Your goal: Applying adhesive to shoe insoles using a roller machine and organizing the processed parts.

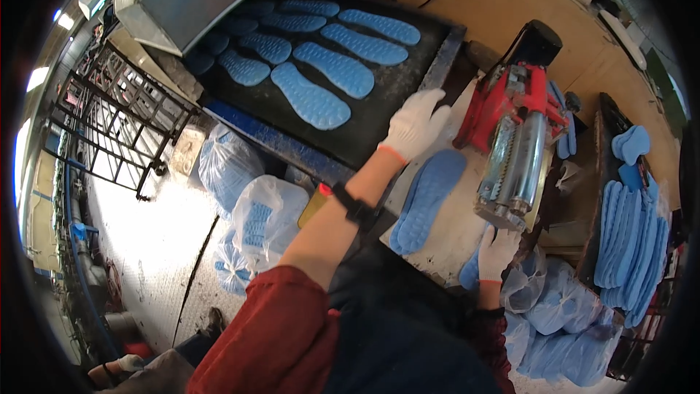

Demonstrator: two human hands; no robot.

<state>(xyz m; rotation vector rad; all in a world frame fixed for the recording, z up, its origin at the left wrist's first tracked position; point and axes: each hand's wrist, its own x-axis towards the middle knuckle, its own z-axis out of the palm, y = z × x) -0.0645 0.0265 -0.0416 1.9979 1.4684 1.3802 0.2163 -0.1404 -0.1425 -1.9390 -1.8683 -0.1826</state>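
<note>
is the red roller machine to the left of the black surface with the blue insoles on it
No, the red roller machine stands to the right of the black surface bearing the blue insoles.

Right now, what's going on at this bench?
A person in white gloves is working among blue insoles. Their left hand is open beside the black bed where those lie in rows, visibly holding nothing. Their right hand is at the near end of the red machine, partly hidden, so its grip can't be told. A small insole pile lies between the hands.
</note>
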